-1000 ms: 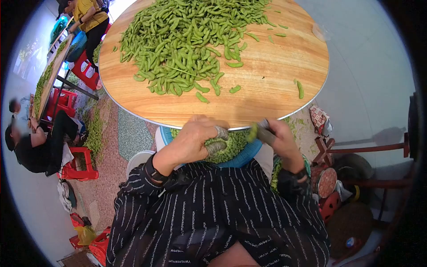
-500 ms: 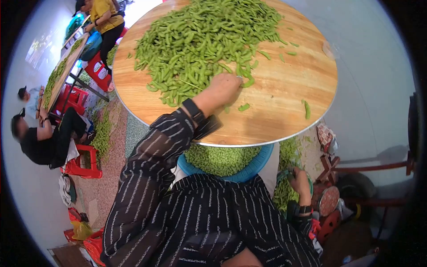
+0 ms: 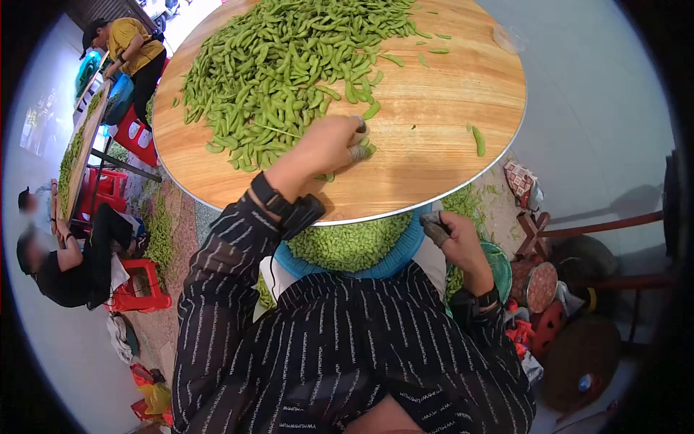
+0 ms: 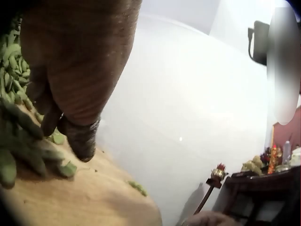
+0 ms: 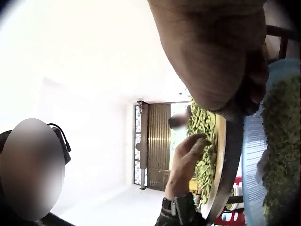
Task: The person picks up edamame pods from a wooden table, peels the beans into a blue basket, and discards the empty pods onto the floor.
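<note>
My left hand (image 3: 325, 148) reaches over the round wooden table (image 3: 426, 159), its wrapped thumb and index fingertip apart beside a small green pod (image 3: 371, 149). The left wrist view shows the hand (image 4: 80, 66) above the wood, with blurred pods (image 4: 28, 146) near its fingers. A large heap of pods (image 3: 282, 72) covers the table's far left. Off the near edge is my right hand (image 3: 463, 244), wrapped fingertips drawn together; whether they hold anything cannot be made out. Shelled beans (image 3: 347, 246) fill a blue basket (image 3: 417, 242) below the edge.
A lone pod (image 3: 478, 141) lies on the table's right side. Pods lie in a green basket (image 3: 497, 267) and on the floor. At left, people sit or stand around another table (image 3: 81, 152) near red stools (image 3: 141, 289). Wooden furniture (image 3: 600, 224) stands at right.
My left hand has gone from above the basket to the tabletop beside the heap. My right hand dropped toward the green basket, then came back up near the table edge. The head view has shifted.
</note>
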Available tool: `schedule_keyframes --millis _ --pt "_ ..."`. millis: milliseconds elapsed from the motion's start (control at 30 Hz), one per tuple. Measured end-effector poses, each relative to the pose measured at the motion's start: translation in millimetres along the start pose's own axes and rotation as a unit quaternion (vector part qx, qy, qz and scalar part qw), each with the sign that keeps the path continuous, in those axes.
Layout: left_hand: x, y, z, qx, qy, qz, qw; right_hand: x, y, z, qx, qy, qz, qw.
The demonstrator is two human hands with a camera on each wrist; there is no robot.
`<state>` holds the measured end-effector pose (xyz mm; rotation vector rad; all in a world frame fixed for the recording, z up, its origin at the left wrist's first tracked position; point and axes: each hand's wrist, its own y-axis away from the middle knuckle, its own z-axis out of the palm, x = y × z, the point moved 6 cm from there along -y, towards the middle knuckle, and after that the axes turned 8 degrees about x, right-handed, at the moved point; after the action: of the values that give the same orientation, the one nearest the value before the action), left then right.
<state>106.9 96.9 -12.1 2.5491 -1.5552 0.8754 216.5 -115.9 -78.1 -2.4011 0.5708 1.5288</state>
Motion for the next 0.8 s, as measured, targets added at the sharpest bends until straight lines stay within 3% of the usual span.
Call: schedule_keyframes --millis 100,200,267,300,333,367,400,433,467,500,533,600,667,700,767,800 --pt "2.2 -4.9 17.4 -0.021 -0.029 0.020 0.999 -11.5 -6.5 10.8 -0.029 0.019 -0.012 0.999" --pt "-2.4 -5.9 18.2 -0.025 -0.067 0.026 0.997 -31.2 -11.6 23.2 -0.022 -0.079 -0.026 0.996" --pt "-16.3 -4.5 6.4 0.044 0.049 -0.047 0.997 -35.4 -16.2 35.1 -0.041 -0.216 0.001 0.976" --pt "-16.1 -1.5 1.9 0.043 0.049 -0.045 0.997 -39.1 -19.1 39.6 -0.039 -0.217 0.001 0.975" --pt "-20.2 5.4 -6.3 0.065 0.242 -0.128 0.960 -39.7 -22.5 46.9 -0.053 -0.313 0.057 0.946" --pt "-20.1 14.3 -11.5 0.084 0.422 -0.206 0.879 -40.5 -25.2 55.5 -0.068 -0.407 0.112 0.904" --pt "-9.9 23.2 -18.3 0.100 0.469 -0.250 0.841 -43.8 -29.8 60.8 -0.069 -0.408 0.111 0.904" --pt "-3.9 31.3 -17.2 0.101 0.468 -0.251 0.841 -50.8 -34.6 66.3 -0.085 -0.460 0.094 0.879" --pt "1.4 38.7 -16.6 0.121 0.532 -0.244 0.802 -57.5 -38.2 70.9 -0.102 -0.510 0.076 0.851" --pt "4.9 46.4 -16.4 0.141 0.593 -0.236 0.757 -61.3 -40.4 75.3 -0.103 -0.511 0.077 0.850" --pt "4.9 54.4 -10.3 0.128 0.615 -0.228 0.744 -65.5 -42.6 76.0 -0.080 -0.539 0.070 0.835" --pt "10.7 65.8 -8.3 0.141 0.604 -0.209 0.756 -66.1 -45.1 75.3 -0.057 -0.565 0.066 0.821" --pt "14.3 74.2 -10.3 0.149 0.552 -0.177 0.801 -67.0 -45.3 75.1 -0.075 -0.532 0.025 0.843" --pt "14.7 78.5 -13.0 0.150 0.554 -0.179 0.799 -67.6 -45.1 74.3 -0.075 -0.530 0.027 0.844" --pt "29.5 83.2 -16.1 0.036 0.350 -0.127 0.927 -69.9 -43.8 72.2 -0.073 -0.509 0.032 0.857" --pt "37.0 82.5 -20.8 0.058 0.286 -0.092 0.952 -69.9 -43.3 71.8 -0.074 -0.508 0.033 0.857"
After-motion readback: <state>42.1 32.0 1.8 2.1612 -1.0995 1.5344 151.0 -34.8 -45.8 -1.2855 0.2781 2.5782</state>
